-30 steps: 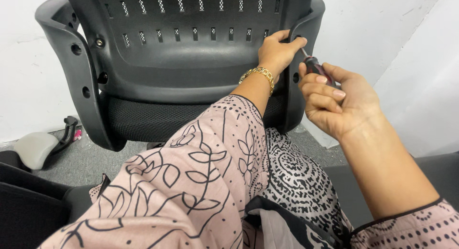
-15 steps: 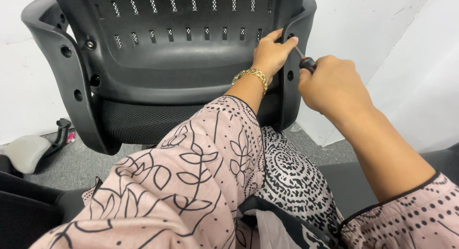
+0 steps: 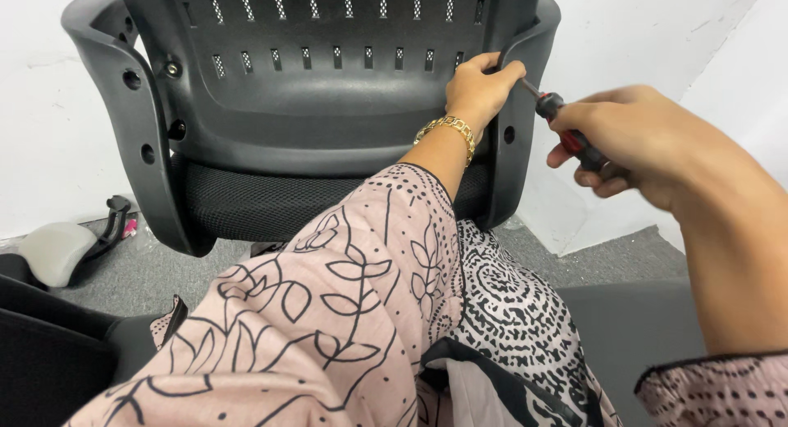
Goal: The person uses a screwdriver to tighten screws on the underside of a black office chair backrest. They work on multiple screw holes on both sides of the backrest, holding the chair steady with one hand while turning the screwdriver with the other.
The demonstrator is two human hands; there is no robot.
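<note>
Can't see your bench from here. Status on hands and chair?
Left hand gripping the chair back at its right edge. Right hand shut on screwdriver, tip hidden behind left fingers. Nothing blocking.

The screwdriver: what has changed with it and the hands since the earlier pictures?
The right hand turned on the screwdriver, palm up, then over the handle, now tilted sideways. The left hand stayed on the chair back by the tip, and the screwdriver stayed held.
</note>
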